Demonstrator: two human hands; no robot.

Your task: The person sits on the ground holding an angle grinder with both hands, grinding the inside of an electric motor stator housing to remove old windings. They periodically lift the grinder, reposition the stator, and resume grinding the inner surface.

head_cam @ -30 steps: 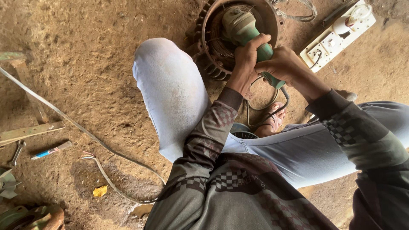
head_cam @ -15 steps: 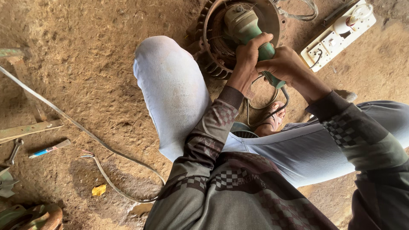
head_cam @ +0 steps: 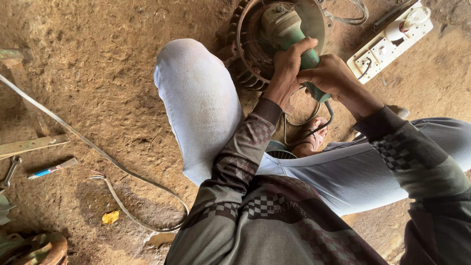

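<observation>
While the ground [head_cam: 88, 83] is bare brown dirt, a round metal shell [head_cam: 245, 59] lies far off with a green grinder [head_cam: 287, 32] poking inside it. The left hand [head_cam: 287, 71] and right hand [head_cam: 326, 73] both curl their fingers tight around the grinder. A white plug box [head_cam: 387, 44] lies to the right.

I count one green grinder [head_cam: 287, 34], one finned motor housing [head_cam: 250, 54], one white power strip [head_cam: 390, 41], one wrench [head_cam: 10, 172], one pen [head_cam: 51, 169].
</observation>
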